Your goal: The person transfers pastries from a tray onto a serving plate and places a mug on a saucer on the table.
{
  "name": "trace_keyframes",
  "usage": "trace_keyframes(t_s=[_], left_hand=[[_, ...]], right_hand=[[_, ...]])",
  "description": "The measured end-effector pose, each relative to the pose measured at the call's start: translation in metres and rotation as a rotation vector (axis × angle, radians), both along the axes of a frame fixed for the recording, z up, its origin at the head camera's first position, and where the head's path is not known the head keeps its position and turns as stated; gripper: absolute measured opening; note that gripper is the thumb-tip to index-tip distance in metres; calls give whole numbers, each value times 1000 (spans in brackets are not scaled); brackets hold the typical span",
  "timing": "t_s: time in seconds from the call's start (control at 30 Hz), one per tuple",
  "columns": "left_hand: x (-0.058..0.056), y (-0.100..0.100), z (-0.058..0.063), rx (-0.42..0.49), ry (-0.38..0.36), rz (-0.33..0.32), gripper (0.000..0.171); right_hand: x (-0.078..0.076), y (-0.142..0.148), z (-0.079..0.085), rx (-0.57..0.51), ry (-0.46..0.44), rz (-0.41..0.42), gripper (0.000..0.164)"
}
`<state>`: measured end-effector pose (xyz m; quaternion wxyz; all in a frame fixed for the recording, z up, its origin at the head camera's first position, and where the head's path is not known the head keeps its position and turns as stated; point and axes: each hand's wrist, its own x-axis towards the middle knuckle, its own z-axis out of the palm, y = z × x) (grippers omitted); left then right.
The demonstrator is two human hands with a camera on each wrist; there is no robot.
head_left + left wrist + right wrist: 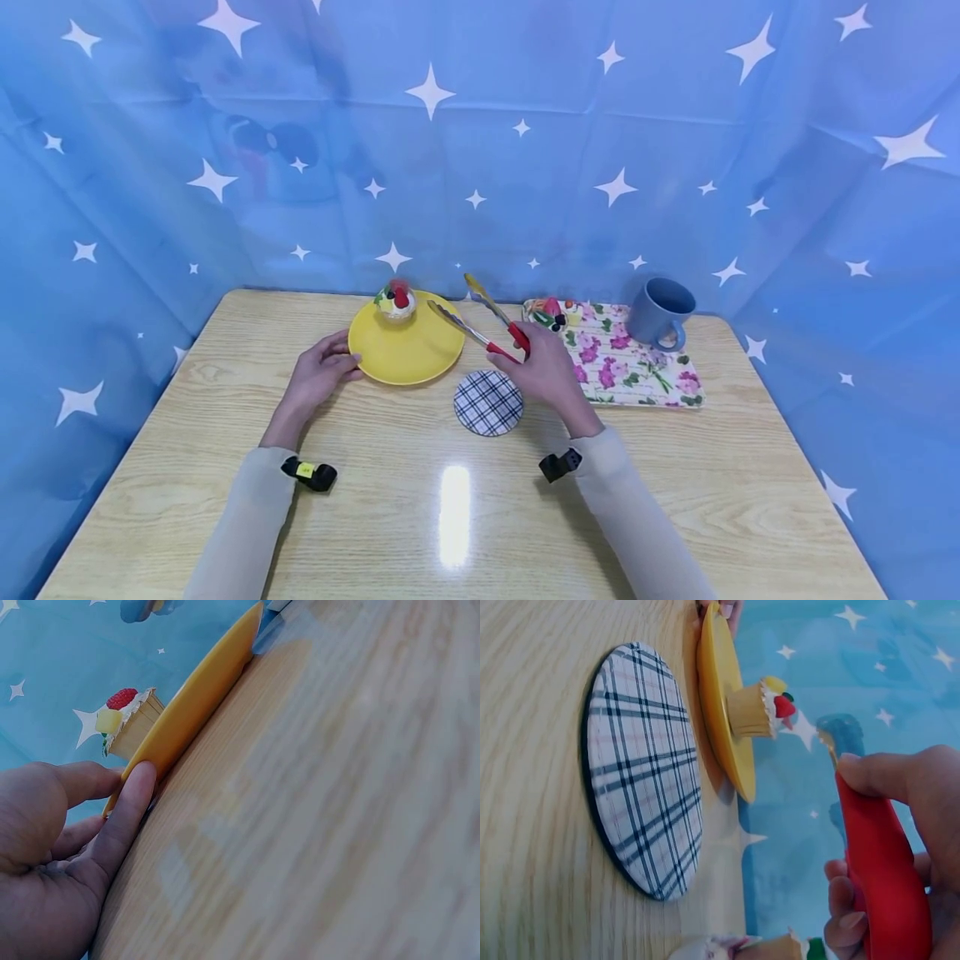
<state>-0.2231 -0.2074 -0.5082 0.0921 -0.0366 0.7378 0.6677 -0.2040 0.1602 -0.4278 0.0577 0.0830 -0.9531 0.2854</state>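
Observation:
My left hand [318, 371] grips the left rim of a round yellow plate [405, 354], thumb and fingers at its edge in the left wrist view. Near the back of the plate stands a cupcake [395, 302] topped with cream, a red berry and a yellow piece. Red-handled metal tongs [519, 336] are in my right hand [543, 362], their arms spread apart and nothing between the tips. The tips point toward the back, over the right side of the plate in the head view. In the right wrist view the thumb lies along the red handle [881, 870].
A round plaid coaster [489, 403] lies in front, between plate and right hand. At the right a floral tray [600, 396] bears a fruit-topped cupcake [546, 314] and a blue mug [660, 312]. A starry blue curtain [480, 225] hangs behind the wooden table [375, 500].

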Motion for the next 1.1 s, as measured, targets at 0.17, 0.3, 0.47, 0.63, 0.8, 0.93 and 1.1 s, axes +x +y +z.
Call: trace_keyframes(t_s=[0.17, 0.3, 0.47, 0.63, 0.8, 0.93, 1.1], left_hand=[[0, 1, 2, -4, -6, 3, 67], [0, 2, 2, -5, -8, 5, 68], [-1, 1, 1, -6, -10, 16, 67], [-1, 1, 0, -4, -5, 17, 66], [-1, 2, -1, -1, -2, 18, 65], [-2, 2, -1, -2, -6, 18, 66], [-2, 2, 0, -4, -9, 21, 66]], right_hand=[[4, 8, 2, 0, -7, -23, 68], [6, 14, 5, -3, 6, -31, 58], [6, 23, 5, -18, 35, -27, 52], [8, 32, 3, -34, 27, -42, 50], [12, 41, 5, -39, -4, -77, 68], [15, 47, 7, -35, -26, -93, 71], [17, 55, 7, -42, -22, -99, 64]])
